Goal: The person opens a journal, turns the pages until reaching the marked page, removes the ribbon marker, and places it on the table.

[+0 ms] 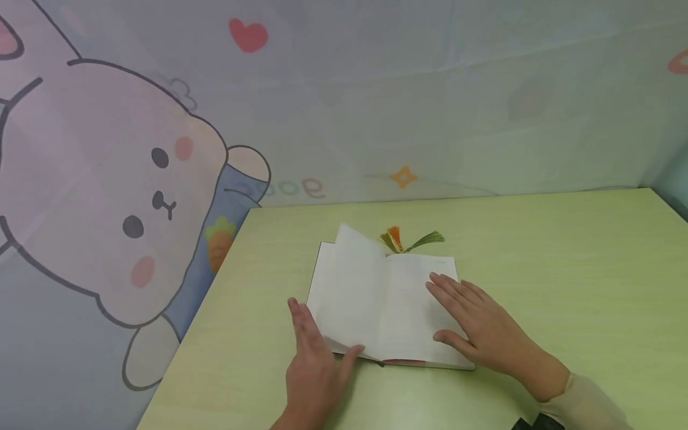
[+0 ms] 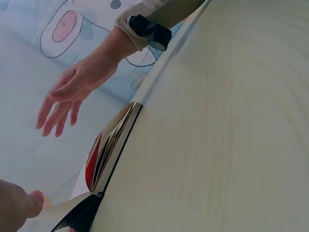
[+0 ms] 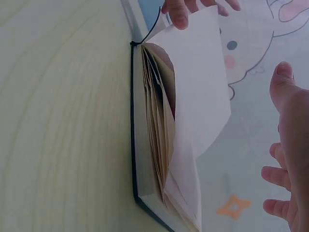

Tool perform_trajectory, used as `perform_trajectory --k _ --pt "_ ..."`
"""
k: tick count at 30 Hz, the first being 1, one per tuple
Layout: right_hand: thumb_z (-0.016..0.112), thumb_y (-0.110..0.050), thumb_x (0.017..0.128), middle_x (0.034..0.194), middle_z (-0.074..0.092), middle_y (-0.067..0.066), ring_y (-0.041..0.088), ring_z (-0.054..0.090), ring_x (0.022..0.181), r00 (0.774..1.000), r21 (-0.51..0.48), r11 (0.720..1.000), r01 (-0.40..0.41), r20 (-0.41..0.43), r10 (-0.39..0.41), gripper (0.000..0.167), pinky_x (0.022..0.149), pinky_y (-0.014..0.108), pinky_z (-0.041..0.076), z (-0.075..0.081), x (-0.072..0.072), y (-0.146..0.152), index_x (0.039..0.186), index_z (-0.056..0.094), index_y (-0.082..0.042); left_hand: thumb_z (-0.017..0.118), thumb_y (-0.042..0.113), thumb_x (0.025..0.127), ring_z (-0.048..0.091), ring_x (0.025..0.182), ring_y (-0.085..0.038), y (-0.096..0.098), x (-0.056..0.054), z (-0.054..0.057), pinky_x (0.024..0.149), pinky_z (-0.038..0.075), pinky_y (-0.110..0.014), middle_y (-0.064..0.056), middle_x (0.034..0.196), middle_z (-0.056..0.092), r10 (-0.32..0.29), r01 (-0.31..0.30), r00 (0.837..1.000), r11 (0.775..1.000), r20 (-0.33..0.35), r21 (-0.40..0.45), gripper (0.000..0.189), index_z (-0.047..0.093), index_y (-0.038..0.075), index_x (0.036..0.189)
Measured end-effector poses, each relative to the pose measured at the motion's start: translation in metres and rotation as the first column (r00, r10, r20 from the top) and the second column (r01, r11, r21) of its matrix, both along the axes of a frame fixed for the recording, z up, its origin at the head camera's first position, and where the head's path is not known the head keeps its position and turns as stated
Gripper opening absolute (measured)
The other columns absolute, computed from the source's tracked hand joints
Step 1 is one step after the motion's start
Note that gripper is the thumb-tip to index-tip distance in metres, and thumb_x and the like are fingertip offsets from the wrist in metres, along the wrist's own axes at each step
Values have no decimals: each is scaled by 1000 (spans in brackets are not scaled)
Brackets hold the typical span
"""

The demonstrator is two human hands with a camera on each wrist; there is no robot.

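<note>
Left hand, straight-fingered, thumb at the raised left leaf, might slip and let it spring back; right hand, hovering and grasping nothing, could crease the facing page if lowered askew. Open book: toward two o'clock from the left hand, nine from the right; tassels toward its one.

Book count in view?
1. The open book lies on the light green table, with tassels at its far edge. No other book shows in any view.
</note>
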State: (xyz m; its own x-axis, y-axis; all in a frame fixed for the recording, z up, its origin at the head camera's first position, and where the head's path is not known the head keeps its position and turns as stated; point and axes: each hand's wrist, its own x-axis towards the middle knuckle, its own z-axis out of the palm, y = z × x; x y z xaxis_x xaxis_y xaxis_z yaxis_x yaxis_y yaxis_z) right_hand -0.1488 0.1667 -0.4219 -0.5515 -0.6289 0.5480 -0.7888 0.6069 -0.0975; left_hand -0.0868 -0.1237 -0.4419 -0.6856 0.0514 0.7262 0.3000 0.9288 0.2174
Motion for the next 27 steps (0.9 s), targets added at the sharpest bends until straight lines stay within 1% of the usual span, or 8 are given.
perform_trajectory --k 3,6,9,10,12,17,21,27 --pt "34 -54 96 144 38 13 28 40 128 1000 2 1000 4 -6 -4 69 102 42 28 -2 0 1 142 34 -3 80 43 66 57 103 -42 -1 -1 0 39 39 -25 -32 147 12 3 -3 1000 1000 -17 -26 116 11 -11 142" --pt "35 -54 96 143 39 12 29 41 127 1000 7 1000 10 -5 -10 69 101 42 29 -3 -1 2 142 35 -4 82 43 61 51 111 -46 -2 -2 0 58 52 -39 -35 146 13 22 -25 999 997 -33 -71 118 15 -12 141" --pt "38 -53 95 143 39 12 29 41 126 1000 14 1000 14 11 -15 68 100 43 29 -4 -1 3 142 35 -4 80 46 61 29 129 -47 -4 -3 2 82 46 -53 -36 145 13 43 -43 999 991 -2 -128 116 18 -12 141" --pt "39 -53 95 143 39 12 29 41 127 1000 19 1000 20 18 -20 68 100 43 29 -4 -1 4 143 35 -5 79 48 62 23 132 -46 -4 -3 3 87 42 -54 -36 145 13 52 -49 998 988 22 -150 116 19 -11 142" --pt "43 -52 94 143 40 12 29 42 126 999 24 999 27 25 -28 68 99 43 31 -5 -1 5 142 35 -5 77 50 64 17 134 -46 -5 -3 4 94 35 -56 -36 145 13 71 -55 995 979 75 -196 113 21 -9 142" --pt "50 -50 92 138 45 12 29 46 122 999 38 999 29 18 -29 65 95 44 36 -7 -2 7 138 42 -5 73 53 70 19 133 -48 -10 -6 5 101 28 -56 -32 145 19 88 -29 979 953 184 -302 102 30 -8 140" --pt "52 -50 91 136 48 12 29 47 121 999 61 998 25 25 -26 63 93 44 38 -9 -3 9 135 47 -6 68 52 76 22 133 -45 -13 -8 3 103 27 -52 -27 146 26 48 43 966 939 255 -340 91 34 -5 139" --pt "56 -49 89 135 48 12 29 47 120 998 100 994 33 41 -38 62 93 45 39 -13 -3 11 134 48 -7 64 48 81 32 130 -42 -17 -10 2 101 32 -50 -22 142 37 -4 133 946 917 324 -377 77 41 0 137"
